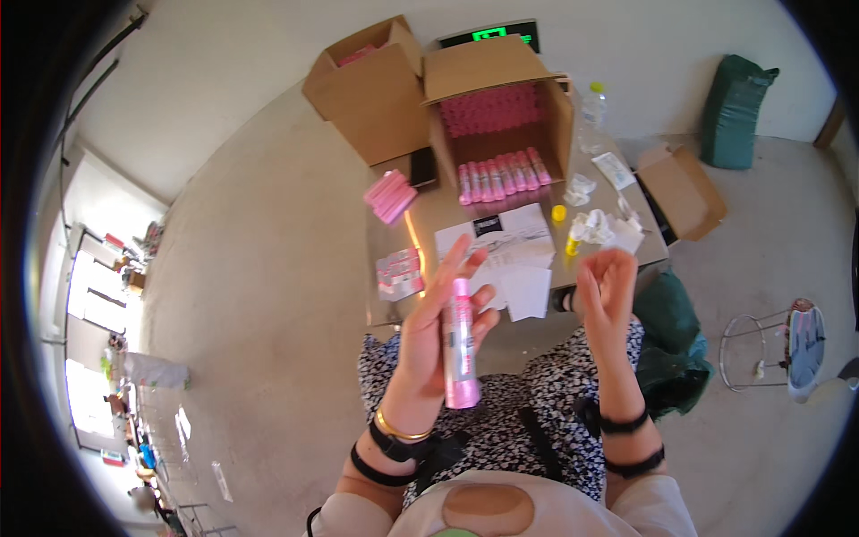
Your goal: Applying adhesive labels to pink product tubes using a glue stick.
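My left hand [424,335] holds a slim pink cylindrical tube [461,358] upright in front of my lap. Its thumb side and curled fingers wrap the tube, which carries a printed silvery label. To the right, my right hand [608,285] is raised apart from the tube, with thumb and fingertips brought together. Whatever may lie between those fingertips is hidden. Beyond the hands, a row of similar pink tubes [504,177] stands at the mouth of an open cardboard box [562,134], which has more pink pieces inside. White paper sheets [526,240] lie on the metal table [383,309].
A second cardboard box [380,116], pink sticks [390,196] and pink-printed labels [399,274] are at the left. Crumpled tissues [592,225], a yellow cap [558,213] and a clear bottle [593,107] sit at the right. A round stool [805,349] stands on the floor.
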A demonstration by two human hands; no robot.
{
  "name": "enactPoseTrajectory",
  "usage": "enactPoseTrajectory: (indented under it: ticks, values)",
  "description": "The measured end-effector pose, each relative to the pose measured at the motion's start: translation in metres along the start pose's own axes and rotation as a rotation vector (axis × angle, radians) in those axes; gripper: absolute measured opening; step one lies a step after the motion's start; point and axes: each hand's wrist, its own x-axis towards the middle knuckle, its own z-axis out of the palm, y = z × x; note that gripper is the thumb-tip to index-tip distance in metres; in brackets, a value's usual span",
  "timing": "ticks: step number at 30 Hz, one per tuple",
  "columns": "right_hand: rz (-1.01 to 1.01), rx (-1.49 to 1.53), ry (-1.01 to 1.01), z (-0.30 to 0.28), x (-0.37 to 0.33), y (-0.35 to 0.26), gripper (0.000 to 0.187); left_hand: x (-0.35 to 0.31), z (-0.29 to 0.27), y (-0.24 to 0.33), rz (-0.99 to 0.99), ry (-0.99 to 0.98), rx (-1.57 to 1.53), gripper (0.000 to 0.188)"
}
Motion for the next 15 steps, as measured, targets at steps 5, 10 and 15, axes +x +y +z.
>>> enactPoseTrajectory:
  ticks: [5,10,15]
  values:
    - [0.120,-0.651,0.072,-0.054,0.033,0.184,0.071,0.011,-0.024,-0.003,-0.058,0.047,-0.072,0.054]
    - [0.213,-0.726,0.015,-0.014,0.053,0.217,0.074,0.011,-0.045,0.003,-0.077,0.152,-0.173,0.051]
    - [0.418,-0.506,0.027,-0.003,0.068,0.182,0.047,0.014,-0.048,0.009,-0.070,0.084,-0.205,0.051]
